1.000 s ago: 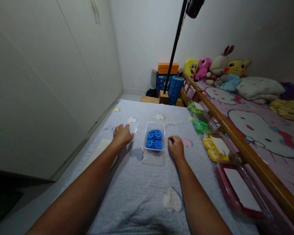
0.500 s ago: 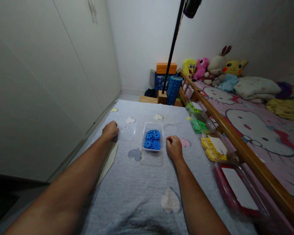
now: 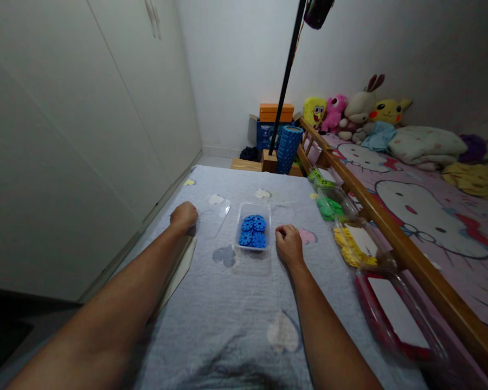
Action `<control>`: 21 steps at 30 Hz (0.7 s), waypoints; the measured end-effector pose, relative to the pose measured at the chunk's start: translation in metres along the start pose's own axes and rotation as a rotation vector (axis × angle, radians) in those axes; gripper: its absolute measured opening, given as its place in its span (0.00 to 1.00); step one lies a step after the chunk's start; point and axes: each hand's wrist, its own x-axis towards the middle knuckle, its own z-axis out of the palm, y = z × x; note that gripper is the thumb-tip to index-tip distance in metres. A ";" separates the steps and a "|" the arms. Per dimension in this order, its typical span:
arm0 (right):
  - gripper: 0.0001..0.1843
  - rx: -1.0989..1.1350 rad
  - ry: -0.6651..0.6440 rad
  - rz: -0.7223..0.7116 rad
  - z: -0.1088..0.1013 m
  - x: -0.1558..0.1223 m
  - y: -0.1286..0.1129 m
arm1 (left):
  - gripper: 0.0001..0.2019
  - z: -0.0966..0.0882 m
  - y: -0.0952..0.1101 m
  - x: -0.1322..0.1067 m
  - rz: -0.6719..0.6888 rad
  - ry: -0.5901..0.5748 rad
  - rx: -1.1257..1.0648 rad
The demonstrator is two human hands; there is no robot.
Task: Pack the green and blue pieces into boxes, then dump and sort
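A clear plastic box [image 3: 254, 208] stands on the cloth in front of me, holding several blue gear-edged discs [image 3: 252, 232]. To its left, my left hand [image 3: 184, 216] is closed on the near side of a clear plastic lid [image 3: 219, 219]. The lid is tilted, and its far edge catches the light; the fingertips on it are hidden. My right hand [image 3: 289, 245] rests on the cloth just right of the box, fingers curled in, with nothing visible in them. Under my left forearm lies a pale flat sheet [image 3: 182, 271], partly covered.
Along the table's right side stand lidded clear boxes with red [image 3: 398, 314], yellow [image 3: 360, 244], green [image 3: 333, 205] and lime pieces [image 3: 323, 177]. A wooden bed rail [image 3: 374, 214] runs beside them. A white cupboard [image 3: 117, 135] borders the left, and a black pole [image 3: 287, 81] rises beyond the table.
The clear lid in my left hand has tipped, its right edge now raised and shining. Both hands, the box and the blue discs are in nearly the same places.
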 end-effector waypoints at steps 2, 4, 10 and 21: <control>0.09 0.012 0.000 0.001 0.000 0.000 0.000 | 0.04 -0.003 0.002 0.000 -0.010 0.042 -0.097; 0.08 0.028 0.001 0.004 0.000 0.000 0.000 | 0.07 -0.006 0.004 0.001 -0.023 0.085 -0.223; 0.08 0.070 0.022 0.014 0.001 0.001 0.001 | 0.12 -0.012 0.013 0.002 -0.041 0.076 -0.511; 0.13 0.599 0.145 0.272 -0.010 0.005 -0.007 | 0.10 -0.046 0.068 -0.066 0.514 0.069 -1.071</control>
